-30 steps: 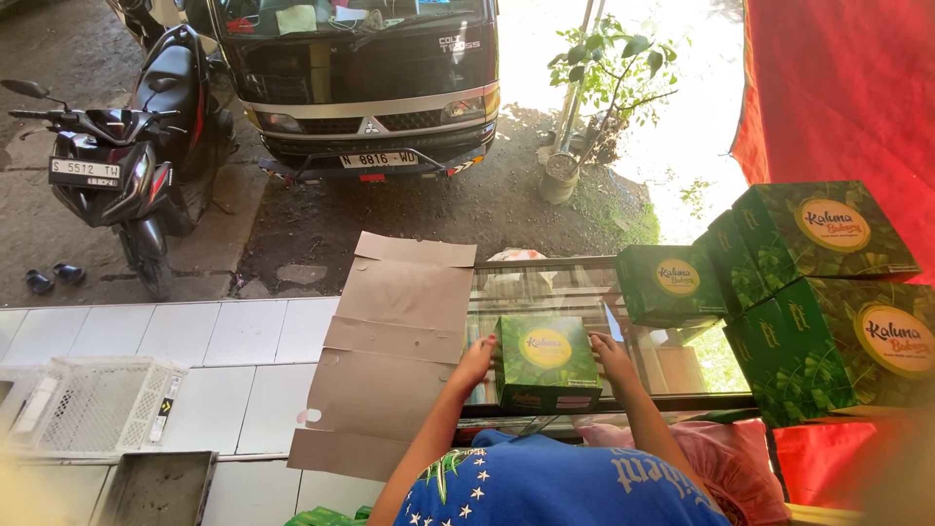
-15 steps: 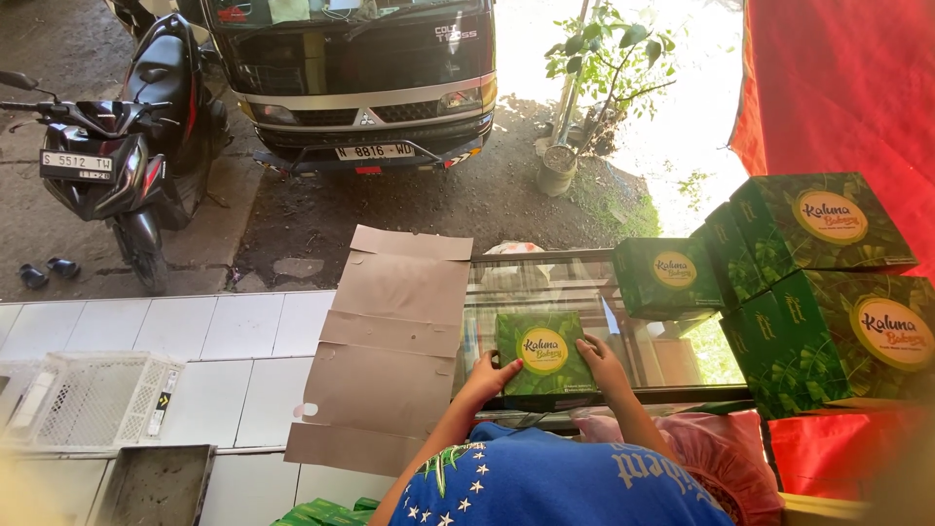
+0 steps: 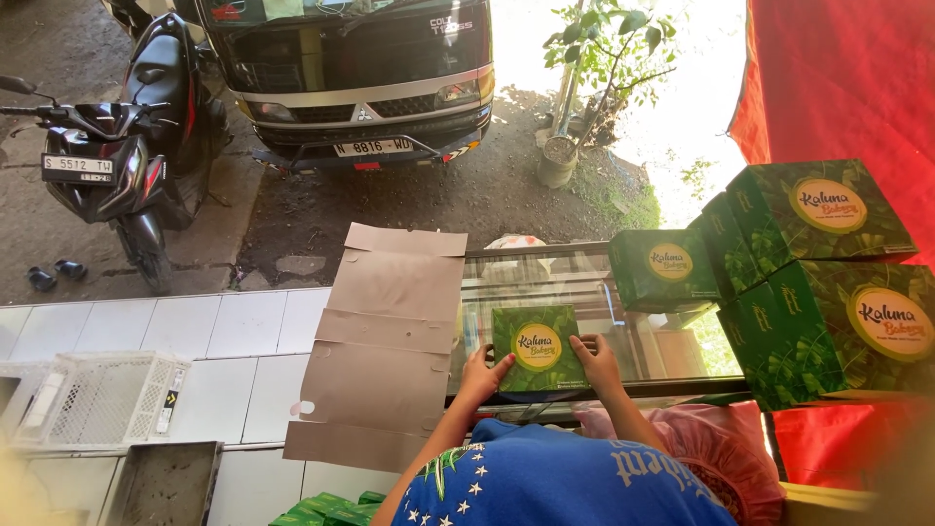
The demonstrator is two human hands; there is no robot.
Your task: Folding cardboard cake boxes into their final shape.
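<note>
Box (image 3: 537,348) — green, flat on glass top (image 3: 623,336); left hand (image 3: 482,373) and right hand (image 3: 596,358) grip its sides; cardboard (image 3: 385,341) just beside.

Both hands on green box (image 3: 538,349), flat on glass counter (image 3: 623,292). Left hand (image 3: 481,375) grips its near left corner, right hand (image 3: 596,360) on right edge. Flattened cardboard (image 3: 385,341) lies just left, touching counter edge. Stack of green boxes (image 3: 808,273) at right, red cloth (image 3: 847,88) behind. White crate (image 3: 93,394) far left on tiles. Truck (image 3: 360,68) and scooter (image 3: 127,136) parked beyond.
</note>
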